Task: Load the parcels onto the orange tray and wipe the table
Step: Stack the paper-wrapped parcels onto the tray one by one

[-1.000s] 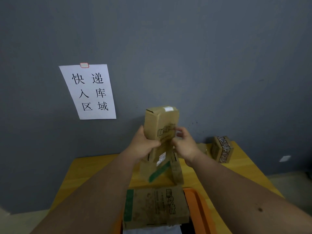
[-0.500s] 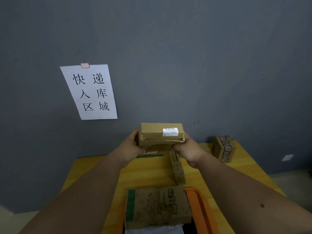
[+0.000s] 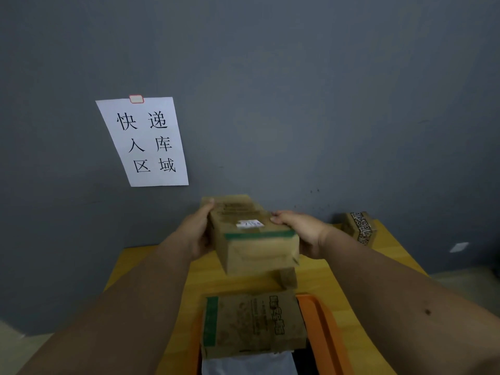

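Parcel (image 3: 251, 234) with unreadable white label, gripped by left hand (image 3: 196, 234) and right hand (image 3: 303, 234).

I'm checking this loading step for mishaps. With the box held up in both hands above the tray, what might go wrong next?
1. The tray already holds a flat parcel over a white package; the held box may end up stacked and slide off.
2. The left hand and right hand grip only the box's sides, so it might slip.
3. A small box lies directly beneath and might get knocked.
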